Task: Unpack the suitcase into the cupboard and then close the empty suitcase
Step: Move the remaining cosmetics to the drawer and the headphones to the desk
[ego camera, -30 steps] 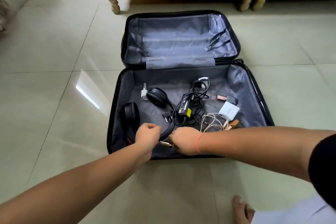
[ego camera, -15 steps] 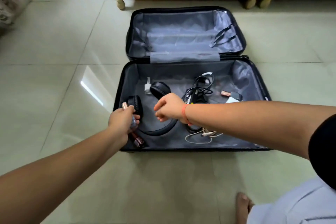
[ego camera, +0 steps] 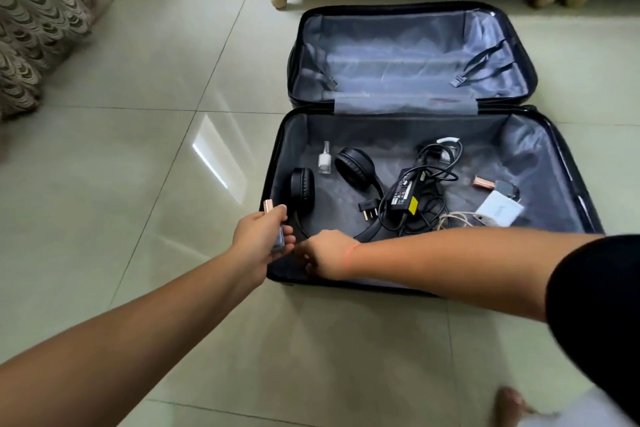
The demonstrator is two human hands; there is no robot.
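Gripping nail-polish bottle (ego camera: 277, 238): left hand (ego camera: 258, 236) fingers (ego camera: 282, 215) curled round it, cap (ego camera: 268, 205) protruding.

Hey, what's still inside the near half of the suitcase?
Black headphones, a white nail polish bottle, a laptop power adapter with cables, a white charger and a rose-gold-capped bottle. The right hand covers the near left corner, so whatever lies there is hidden.

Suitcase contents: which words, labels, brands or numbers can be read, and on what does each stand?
Nothing can be read.
Black power adapter: white printed label, too blurred to read.
Its yellow sticker: no legible text.
White charger: faint grey mark, too small to read.
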